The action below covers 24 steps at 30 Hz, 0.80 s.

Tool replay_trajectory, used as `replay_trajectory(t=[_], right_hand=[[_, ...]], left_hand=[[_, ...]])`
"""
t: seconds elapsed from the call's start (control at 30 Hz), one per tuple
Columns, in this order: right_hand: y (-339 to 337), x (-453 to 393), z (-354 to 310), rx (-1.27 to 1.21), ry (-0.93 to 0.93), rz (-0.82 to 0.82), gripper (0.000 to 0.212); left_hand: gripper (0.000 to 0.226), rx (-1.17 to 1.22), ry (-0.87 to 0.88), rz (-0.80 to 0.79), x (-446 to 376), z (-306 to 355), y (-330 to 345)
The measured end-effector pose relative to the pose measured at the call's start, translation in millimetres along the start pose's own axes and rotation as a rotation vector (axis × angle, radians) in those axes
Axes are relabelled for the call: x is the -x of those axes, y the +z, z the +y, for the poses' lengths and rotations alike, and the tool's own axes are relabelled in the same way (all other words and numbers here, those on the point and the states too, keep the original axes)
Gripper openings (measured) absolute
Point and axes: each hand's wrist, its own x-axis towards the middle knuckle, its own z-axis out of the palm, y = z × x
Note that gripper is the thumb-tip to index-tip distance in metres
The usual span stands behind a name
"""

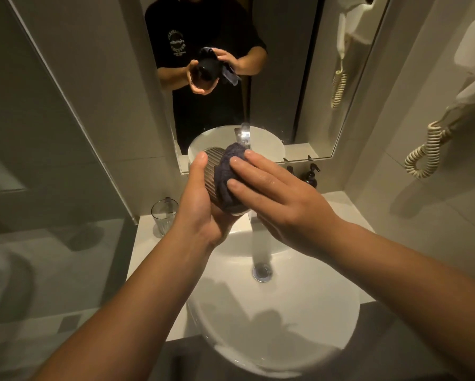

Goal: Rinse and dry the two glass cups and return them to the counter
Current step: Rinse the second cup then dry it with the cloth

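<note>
My left hand (200,207) grips a ribbed glass cup (214,171) on its side above the white sink (299,325). A dark blue cloth (226,174) covers the cup's right part. My right hand (277,204) presses the cloth against the glass with straight fingers. The second glass cup (163,217) stands upright on the counter (145,243) to the left of the sink, apart from both hands.
The tap (246,134) rises behind the basin, partly hidden by the cloth. Two dark pump bottles (310,174) stand at the back right. A mirror (258,78) shows a person's reflection. A wall hairdryer with a coiled cord (423,152) hangs on the right. A glass shower panel stands on the left.
</note>
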Motion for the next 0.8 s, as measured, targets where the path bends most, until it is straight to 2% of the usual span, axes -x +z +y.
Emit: replay_trajectory(t=[0.1, 0.2, 0.4, 0.47, 0.53, 0.6, 0.63, 0.7, 0.73, 0.8], right_hand=[[11.9, 5.5, -4.5, -0.051, 0.166, 0.078, 0.04], [21.5, 11.6, -14.7, -0.11, 0.341, 0.087, 0.047], [33.2, 24.4, -34.2, -0.214, 0.529, -0.054, 0.061], [38.7, 29.3, -41.0, -0.242, 0.567, -0.178, 0.061], [43.2, 36.3, -46.6, -0.337, 0.589, -0.443, 0.048], [43.7, 46.6, -53.5, -0.502, 0.743, -0.732, 0.031], [44.3, 51.9, -55.6, -0.578, 0.836, -0.812, 0.028], [42.8, 62.6, -58.1, -0.673, 0.976, -0.837, 0.027], [41.3, 68.1, -58.5, -0.695, 1.044, -0.817, 0.03], [37.6, 81.7, -58.2, -0.689, 1.143, -0.772, 0.037]], left_hand=[[0.071, -0.005, 0.049, 0.04, -3.2, 4.0, 0.9], [0.068, 0.027, 0.113, 0.082, -6.6, 5.9, 1.2], [0.061, 0.033, 0.14, 0.174, -16.3, -3.2, -5.9], [0.062, 0.035, 0.152, 0.211, -20.7, -2.6, -11.2], [0.063, 0.027, 0.174, 0.218, -23.7, -0.5, -15.0], [0.066, -0.016, 0.204, 0.171, -24.2, -0.4, -16.9], [0.067, -0.064, 0.249, 0.147, -23.9, -0.4, -19.1], [0.072, -0.195, 0.396, 0.131, -21.4, -1.6, -27.4], [0.078, -0.347, 0.484, 0.132, -18.0, -3.0, -34.3], [0.095, -0.817, 0.653, 0.114, -10.2, -8.9, -52.4]])
